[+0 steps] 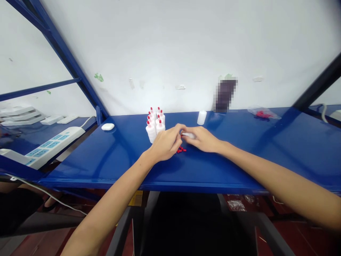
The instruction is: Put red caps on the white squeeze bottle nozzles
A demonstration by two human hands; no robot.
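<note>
Above the middle of the blue table (119, 160), my two hands meet. My right hand (204, 139) is closed around a small white plastic bottle (189, 135), tilted on its side with its tip end toward the left; much of it is hidden by the fingers. My left hand (167, 142) has its fingers pinched at that end, where a bit of red cap (182, 134) shows. Loose red caps (181, 150) lie on the table just below the hands. Left of them stand several white squeeze bottles (151, 131) in rows, upright, with red-capped tips.
A white cylindrical bottle without a tip (201, 117) stands toward the back. At the back right lies a clear bag of red pieces (263, 113). A white oval case (108, 127) is at the left, near a power strip (48, 145). A blurred dark object (225, 95) leans on the wall.
</note>
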